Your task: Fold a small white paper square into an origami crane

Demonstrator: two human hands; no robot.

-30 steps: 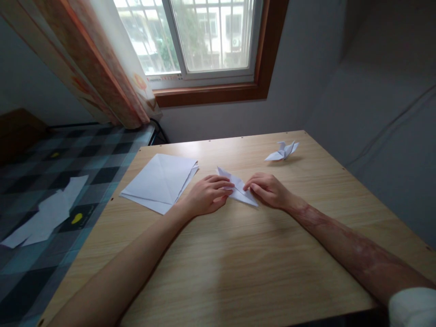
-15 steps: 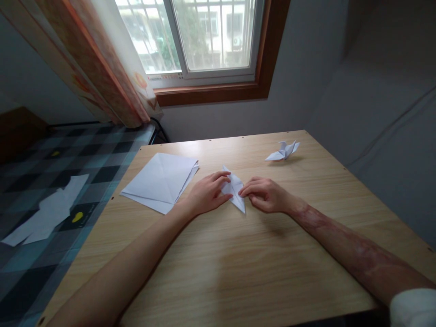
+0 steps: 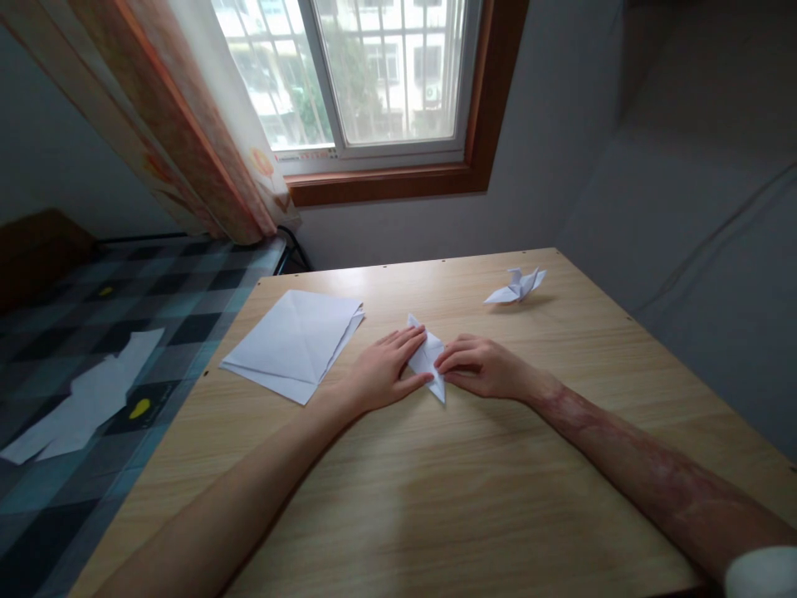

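Note:
A small piece of folded white paper, roughly diamond-shaped with pointed ends, lies on the wooden table between my hands. My left hand rests flat from the left, its fingertips on the paper's upper left edge and its thumb stretched out near the lower part. On the other side, my right hand has its fingers drawn together in a pinch at the paper's right edge. The fingertips cover parts of the folds there. Farther back on the right stands a folded paper crane, apart from both hands.
Left of my hands lies a stack of white paper squares. Paper scraps lie on the checked bed cover beside the table. A window and a curtain are beyond.
My left hand's fingers have flattened out over the paper. The right fingers have stayed at its right edge. The whole view has shifted slightly, with things appearing lower.

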